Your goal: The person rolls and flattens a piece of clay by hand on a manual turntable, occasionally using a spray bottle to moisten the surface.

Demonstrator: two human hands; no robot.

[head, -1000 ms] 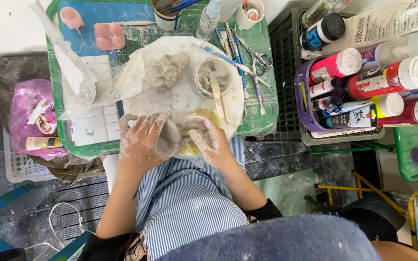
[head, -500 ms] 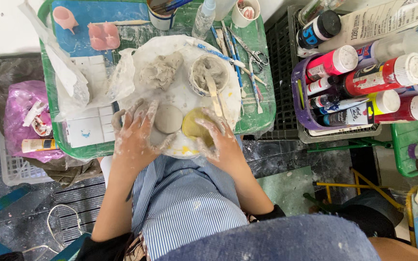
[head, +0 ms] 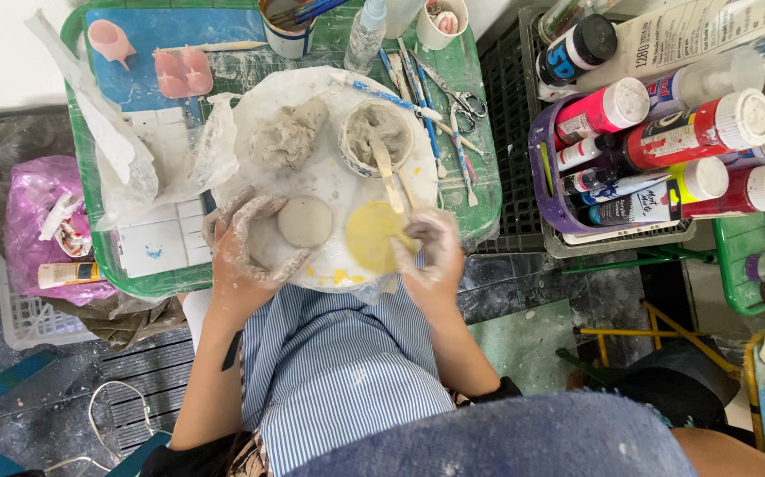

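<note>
Work board: our round white board [head: 329,181] lies on the green table [head: 479,79]; everything in hand sits on its near half.
Clay lump: the grey lump [head: 289,132] rests at the board's far side, well apart from both hands.
Clay bowl: the slip-filled bowl [head: 380,134] stands just beyond the yellow disc, a flat stick leaning out of it.
Left hand: our left hand [head: 245,252], coated in clay, curls loosely around the grey clay disc [head: 305,221]; fingers cup its left edge, not clenched.
Right hand: our right hand [head: 431,256] rests on the right edge of the yellow disc [head: 378,237]; blurred, so we cannot tell whether it grips.
Key relation: the grey disc lies right of the left palm, nearer that hand; being round, it has no long axis.
Hidden: the right fingertips and the board's near rim are hard to make out.
</note>
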